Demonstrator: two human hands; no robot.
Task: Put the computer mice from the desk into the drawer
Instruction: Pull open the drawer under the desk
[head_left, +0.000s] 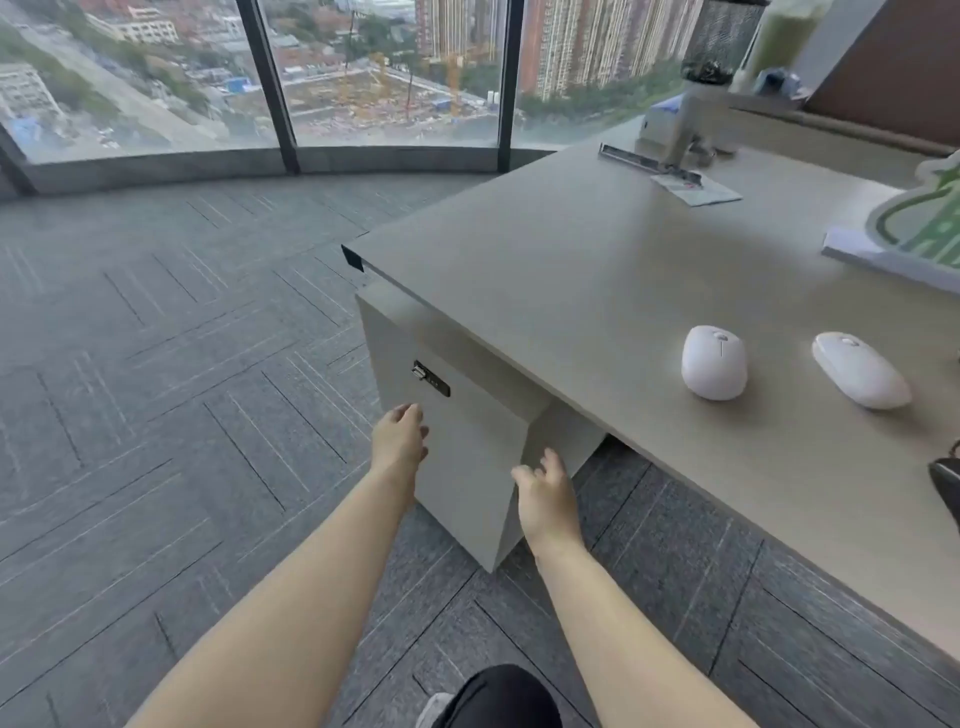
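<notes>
Two white computer mice lie on the grey desk (571, 291): a rounder mouse (714, 362) and, to its right, a flatter mouse (860, 370). Under the desk's left corner stands a pale drawer cabinet (467, 447) with a black lock (431, 379) near its top; its front looks closed. My left hand (399, 439) rests at the left edge of the cabinet front, fingers curled toward it. At the front's right edge is my right hand (545, 493), fingers spread. Neither hand holds a mouse.
A green and white sign (919, 228) stands at the desk's right edge. Further back are a leaflet (693, 188), a metal rail (628, 156) and a mesh-topped stand (701, 78). Grey carpet and tall windows lie to the left. A dark object (948, 488) pokes in at the right.
</notes>
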